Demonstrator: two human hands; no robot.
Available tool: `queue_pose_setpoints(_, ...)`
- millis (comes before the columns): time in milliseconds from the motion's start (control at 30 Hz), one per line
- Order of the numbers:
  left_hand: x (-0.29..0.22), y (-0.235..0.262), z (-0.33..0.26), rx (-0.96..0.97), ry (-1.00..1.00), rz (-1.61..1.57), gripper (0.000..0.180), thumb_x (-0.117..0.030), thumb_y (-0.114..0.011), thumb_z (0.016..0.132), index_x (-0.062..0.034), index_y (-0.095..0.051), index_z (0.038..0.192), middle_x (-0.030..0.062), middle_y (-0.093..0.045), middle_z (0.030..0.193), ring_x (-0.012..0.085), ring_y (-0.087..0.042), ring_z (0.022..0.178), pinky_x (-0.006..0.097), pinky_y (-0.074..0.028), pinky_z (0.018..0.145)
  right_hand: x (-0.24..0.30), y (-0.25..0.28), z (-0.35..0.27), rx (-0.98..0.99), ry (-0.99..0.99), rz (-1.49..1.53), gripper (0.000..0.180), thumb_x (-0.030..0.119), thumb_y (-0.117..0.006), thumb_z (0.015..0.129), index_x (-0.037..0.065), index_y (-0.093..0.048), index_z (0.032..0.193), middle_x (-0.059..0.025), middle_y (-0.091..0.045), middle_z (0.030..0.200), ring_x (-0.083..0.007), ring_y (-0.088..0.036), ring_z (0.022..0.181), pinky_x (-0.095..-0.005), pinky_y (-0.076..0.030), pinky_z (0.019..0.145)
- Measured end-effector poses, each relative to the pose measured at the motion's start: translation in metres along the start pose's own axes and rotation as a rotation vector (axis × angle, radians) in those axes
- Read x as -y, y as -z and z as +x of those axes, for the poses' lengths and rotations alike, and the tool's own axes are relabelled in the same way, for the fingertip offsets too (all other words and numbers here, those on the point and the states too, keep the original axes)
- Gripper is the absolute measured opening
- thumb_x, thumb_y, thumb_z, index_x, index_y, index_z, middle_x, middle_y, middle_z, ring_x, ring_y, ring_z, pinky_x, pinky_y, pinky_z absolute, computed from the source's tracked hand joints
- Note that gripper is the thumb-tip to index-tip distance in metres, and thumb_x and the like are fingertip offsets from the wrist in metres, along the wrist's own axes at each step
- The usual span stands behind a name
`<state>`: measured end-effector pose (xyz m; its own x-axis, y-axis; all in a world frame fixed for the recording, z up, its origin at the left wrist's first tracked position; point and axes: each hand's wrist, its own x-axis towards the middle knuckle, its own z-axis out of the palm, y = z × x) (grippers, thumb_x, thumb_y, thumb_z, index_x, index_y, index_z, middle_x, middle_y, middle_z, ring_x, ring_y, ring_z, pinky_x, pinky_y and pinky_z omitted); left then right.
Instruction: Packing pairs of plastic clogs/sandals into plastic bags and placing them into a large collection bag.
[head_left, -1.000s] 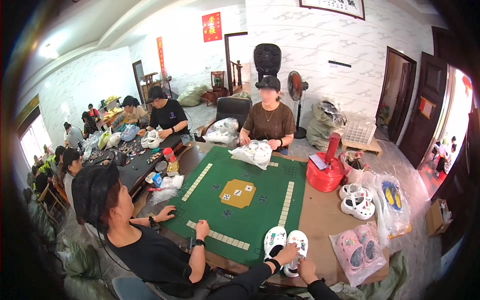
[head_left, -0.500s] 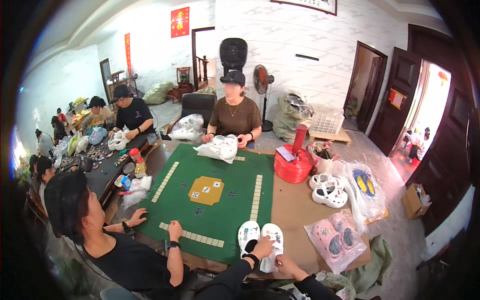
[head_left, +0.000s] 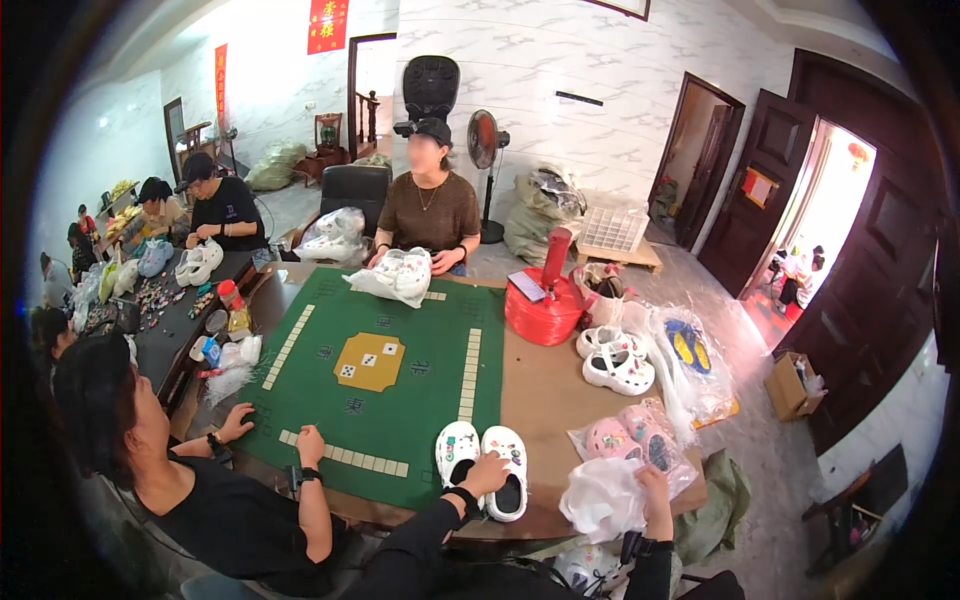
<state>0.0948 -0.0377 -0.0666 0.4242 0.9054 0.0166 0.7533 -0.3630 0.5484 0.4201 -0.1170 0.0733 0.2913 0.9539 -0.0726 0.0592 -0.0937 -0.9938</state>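
A pair of white clogs with colourful charms and dark insides stands at the table's near edge, beside the green mat's corner. My left hand [head_left: 487,474] is on the right clog [head_left: 507,446], its fingers closed at the upper near the opening; the left clog [head_left: 457,452] is just beside it. Farther right, my right hand [head_left: 655,485] grips a crumpled, thin white plastic bag [head_left: 603,500] by its right side. That bag partly covers the front of a clear bag of pink clogs [head_left: 655,450].
On the green mat [head_left: 420,330] are rows of tiles and dice. A red twine roll [head_left: 541,316] with a phone on it, white clogs [head_left: 615,374] and bagged blue-yellow clogs [head_left: 688,345] lie right. One co-worker [head_left: 140,430] sits left; another [head_left: 428,215] across handles bagged white clogs [head_left: 401,277].
My right hand has moved right, away from the clog, with the white plastic bag. The right clog's dark inside now shows. My left hand stays on that clog; the view has shifted.
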Motion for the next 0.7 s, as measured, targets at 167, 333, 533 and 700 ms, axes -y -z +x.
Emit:
queue_pose_setpoints(167, -0.050, 0.036, -0.006, -0.150, 0.074, 0.077, 0.044, -0.027, -0.054, 0.077, -0.0116, -0.045, 0.117, 0.0204, -0.043, 0.114, 0.0415, -0.043, 0.103, 0.046, -0.038, 0.084, 0.007, 0.013, -0.005, -0.238, 0.116, 0.064, 0.006, 0.005, -0.056, 0.076, 0.003, -0.057, 0.082, 0.0032, -0.052, 0.072, -0.0046, -0.045, 0.068, -0.0190, -0.037, 0.061)
queue_pose_setpoints(333, -0.091, 0.073, -0.005, -0.163, -0.165, -0.204, 0.058, -0.035, -0.058, 0.076, -0.0104, -0.036, 0.124, 0.0222, -0.037, 0.122, 0.0411, -0.038, 0.110, 0.044, -0.031, 0.093, 0.045, -0.046, -0.016, -0.021, 0.244, -0.048, 0.029, 0.003, -0.057, 0.076, 0.001, -0.053, 0.105, -0.0035, -0.054, 0.097, -0.0090, -0.050, 0.082, -0.0207, -0.041, 0.072)
queue_pose_setpoints(533, -0.135, 0.089, -0.032, -0.132, -0.314, -0.393, 0.079, -0.043, -0.064, 0.069, -0.0028, -0.030, 0.127, 0.0245, -0.033, 0.126, 0.0391, -0.033, 0.116, 0.039, -0.027, 0.097, 0.091, -0.121, -0.036, 0.341, 0.436, -0.006, 0.054, -0.001, -0.056, 0.075, 0.004, -0.036, 0.125, -0.0104, -0.036, 0.127, -0.0156, -0.043, 0.107, -0.0290, -0.040, 0.087)
queue_pose_setpoints(700, -0.126, 0.097, -0.039, -0.255, -0.176, -0.500, 0.048, -0.023, -0.062, 0.074, 0.0028, -0.045, 0.111, 0.0207, -0.050, 0.107, 0.0348, -0.050, 0.097, 0.037, -0.038, 0.085, 0.101, -0.130, -0.042, 0.563, 0.495, 0.127, 0.069, -0.005, -0.056, 0.073, 0.005, -0.023, 0.132, -0.0101, -0.020, 0.137, -0.0202, -0.030, 0.121, -0.0342, -0.035, 0.094)
